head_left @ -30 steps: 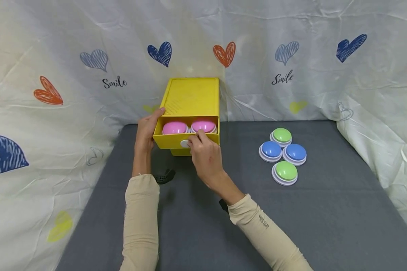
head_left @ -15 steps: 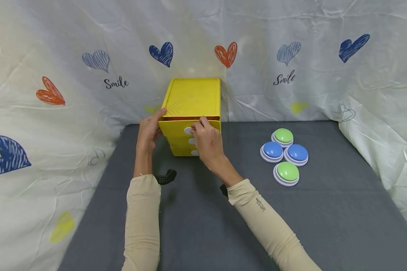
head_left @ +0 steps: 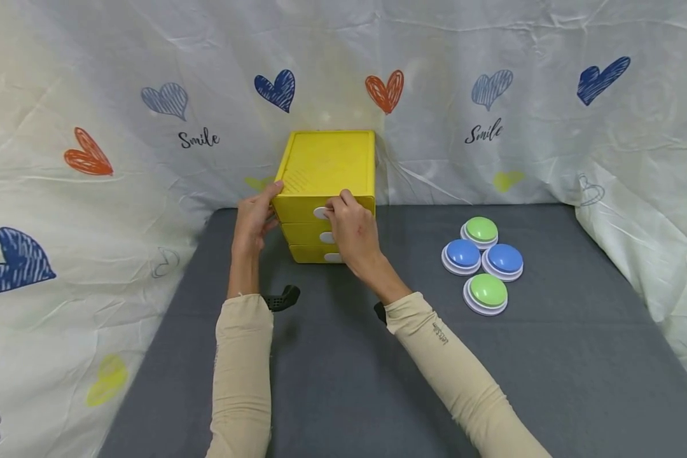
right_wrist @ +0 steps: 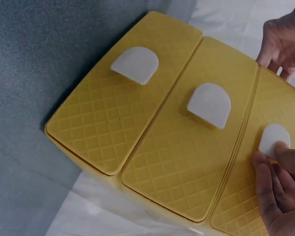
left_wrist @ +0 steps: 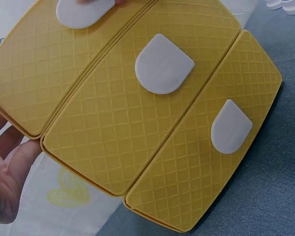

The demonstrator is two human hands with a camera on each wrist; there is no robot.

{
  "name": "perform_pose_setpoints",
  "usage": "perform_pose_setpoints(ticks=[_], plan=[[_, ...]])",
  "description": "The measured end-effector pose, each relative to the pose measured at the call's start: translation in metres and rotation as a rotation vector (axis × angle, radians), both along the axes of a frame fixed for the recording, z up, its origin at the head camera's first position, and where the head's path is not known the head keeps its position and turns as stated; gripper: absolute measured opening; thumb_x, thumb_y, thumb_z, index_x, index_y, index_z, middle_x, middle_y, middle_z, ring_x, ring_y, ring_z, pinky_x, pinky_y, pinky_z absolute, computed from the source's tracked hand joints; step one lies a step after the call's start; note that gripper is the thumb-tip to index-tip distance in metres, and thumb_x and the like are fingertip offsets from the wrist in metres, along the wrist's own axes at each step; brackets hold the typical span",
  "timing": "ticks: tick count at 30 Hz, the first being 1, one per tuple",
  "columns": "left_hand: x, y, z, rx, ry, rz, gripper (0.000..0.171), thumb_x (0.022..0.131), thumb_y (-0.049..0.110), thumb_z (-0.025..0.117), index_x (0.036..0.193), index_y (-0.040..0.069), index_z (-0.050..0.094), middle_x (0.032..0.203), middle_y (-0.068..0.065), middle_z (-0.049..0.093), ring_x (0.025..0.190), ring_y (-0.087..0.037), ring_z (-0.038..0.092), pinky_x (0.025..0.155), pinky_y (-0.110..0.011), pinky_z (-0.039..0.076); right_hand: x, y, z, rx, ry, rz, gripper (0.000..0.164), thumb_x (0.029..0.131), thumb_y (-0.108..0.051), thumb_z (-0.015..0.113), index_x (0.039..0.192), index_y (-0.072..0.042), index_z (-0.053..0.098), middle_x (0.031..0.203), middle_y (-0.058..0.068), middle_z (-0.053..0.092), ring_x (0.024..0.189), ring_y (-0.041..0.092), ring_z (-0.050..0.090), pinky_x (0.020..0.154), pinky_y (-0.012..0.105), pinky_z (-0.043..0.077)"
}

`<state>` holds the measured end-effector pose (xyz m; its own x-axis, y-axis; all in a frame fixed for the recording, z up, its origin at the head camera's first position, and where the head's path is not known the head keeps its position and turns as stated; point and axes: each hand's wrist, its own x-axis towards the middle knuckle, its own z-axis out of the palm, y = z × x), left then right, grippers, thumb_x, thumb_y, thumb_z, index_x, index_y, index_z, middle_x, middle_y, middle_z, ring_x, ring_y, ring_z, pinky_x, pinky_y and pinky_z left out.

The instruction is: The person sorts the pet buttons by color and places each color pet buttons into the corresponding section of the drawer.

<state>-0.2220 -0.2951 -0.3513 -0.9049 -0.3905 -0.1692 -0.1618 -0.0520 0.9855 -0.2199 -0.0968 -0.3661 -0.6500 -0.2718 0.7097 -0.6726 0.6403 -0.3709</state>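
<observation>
Head view: the left hand (head_left: 254, 216) grips the left side of the yellow box (head_left: 329, 165), and the right hand (head_left: 355, 234), in front, pinches its top white knob (head_left: 320, 213).

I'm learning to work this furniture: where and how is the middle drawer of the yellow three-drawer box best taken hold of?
Likely by its white D-shaped pull, coming from the front, on the person's right: the pull's straight edge faces that way and looks raised off the yellow grid-patterned drawer front. The shut front itself shows only a shallow pattern, offering little purchase.
</observation>
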Motion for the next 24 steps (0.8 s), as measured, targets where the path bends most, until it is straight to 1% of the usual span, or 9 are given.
perform_pose_setpoints(ticks=[4, 7, 9, 11, 14, 16, 19, 21, 24], plan=[[0.000, 0.001, 0.001, -0.005, 0.004, 0.000, 0.051, 0.067, 0.055, 0.074, 0.085, 0.008, 0.069, 0.119, -0.002, 0.058, 0.110, -0.018, 0.056, 0.087, -0.037, 0.044, -0.002, 0.001, 0.000, 0.005, 0.009, 0.006, 0.012, 0.086, -0.019, 0.064, 0.088, -0.007, 0.066, 0.079, 0.001, 0.052, 0.059, 0.012, 0.056, 0.056, 0.023, 0.049], [-0.001, 0.002, 0.003, -0.009, 0.010, -0.003, 0.052, 0.067, 0.055, 0.074, 0.088, 0.009, 0.070, 0.120, -0.002, 0.057, 0.109, -0.017, 0.056, 0.088, -0.038, 0.044, -0.003, 0.002, 0.001, -0.002, 0.012, 0.013, 0.012, 0.086, -0.019, 0.065, 0.089, -0.007, 0.066, 0.079, 0.001, 0.053, 0.061, 0.012, 0.057, 0.058, 0.022, 0.049], [-0.002, 0.002, 0.003, -0.009, 0.011, -0.005, 0.052, 0.067, 0.055, 0.074, 0.091, 0.009, 0.070, 0.120, -0.002, 0.057, 0.108, -0.017, 0.057, 0.088, -0.038, 0.044, -0.002, 0.004, 0.000, -0.013, -0.005, 0.015, 0.012, 0.086, -0.018, 0.066, 0.089, -0.007, 0.065, 0.080, 0.001, 0.054, 0.062, 0.011, 0.057, 0.057, 0.022, 0.049], [-0.002, 0.002, 0.003, -0.011, 0.006, 0.002, 0.052, 0.067, 0.055, 0.074, 0.091, 0.010, 0.070, 0.118, -0.002, 0.058, 0.107, -0.017, 0.057, 0.086, -0.037, 0.045, 0.000, 0.007, -0.003, -0.024, -0.044, 0.004, 0.013, 0.086, -0.020, 0.065, 0.089, -0.007, 0.061, 0.078, 0.000, 0.054, 0.059, 0.011, 0.054, 0.053, 0.023, 0.046], [-0.002, 0.002, 0.002, -0.019, -0.009, 0.019, 0.050, 0.066, 0.056, 0.074, 0.083, 0.009, 0.068, 0.114, -0.002, 0.060, 0.105, -0.017, 0.058, 0.083, -0.035, 0.046, 0.006, 0.012, -0.012, -0.009, -0.121, -0.032, 0.017, 0.087, -0.023, 0.065, 0.084, -0.010, 0.055, 0.071, -0.001, 0.052, 0.053, 0.012, 0.049, 0.047, 0.025, 0.041], [-0.002, 0.001, 0.001, -0.026, -0.018, 0.031, 0.050, 0.065, 0.057, 0.074, 0.076, 0.009, 0.065, 0.112, -0.002, 0.061, 0.104, -0.016, 0.058, 0.081, -0.034, 0.046, 0.010, 0.014, -0.021, 0.006, -0.170, -0.037, 0.017, 0.086, -0.024, 0.066, 0.084, -0.010, 0.057, 0.070, -0.001, 0.055, 0.051, 0.012, 0.049, 0.045, 0.026, 0.041], [-0.002, -0.001, 0.001, -0.022, -0.017, 0.034, 0.049, 0.065, 0.057, 0.074, 0.071, 0.010, 0.062, 0.110, 0.000, 0.061, 0.105, -0.016, 0.058, 0.079, -0.032, 0.046, 0.012, 0.012, -0.033, 0.028, -0.225, 0.006, 0.014, 0.084, -0.021, 0.068, 0.091, -0.010, 0.064, 0.078, 0.000, 0.062, 0.059, 0.011, 0.055, 0.051, 0.025, 0.046], [-0.001, -0.001, 0.000, -0.016, -0.016, 0.035, 0.049, 0.065, 0.057, 0.074, 0.067, 0.011, 0.059, 0.108, 0.000, 0.062, 0.104, -0.016, 0.059, 0.077, -0.031, 0.047, 0.011, 0.009, -0.039, 0.033, -0.249, 0.039, 0.016, 0.085, -0.018, 0.067, 0.097, -0.008, 0.067, 0.084, 0.002, 0.065, 0.066, 0.011, 0.058, 0.057, 0.024, 0.048], [0.000, 0.000, 0.000, -0.007, -0.014, 0.032, 0.049, 0.065, 0.056, 0.075, 0.065, 0.010, 0.057, 0.108, -0.001, 0.062, 0.103, -0.016, 0.060, 0.076, -0.030, 0.048, 0.009, 0.005, -0.045, 0.036, -0.262, 0.062, 0.014, 0.086, -0.016, 0.066, 0.096, -0.007, 0.068, 0.084, 0.003, 0.065, 0.070, 0.011, 0.059, 0.059, 0.024, 0.048]])
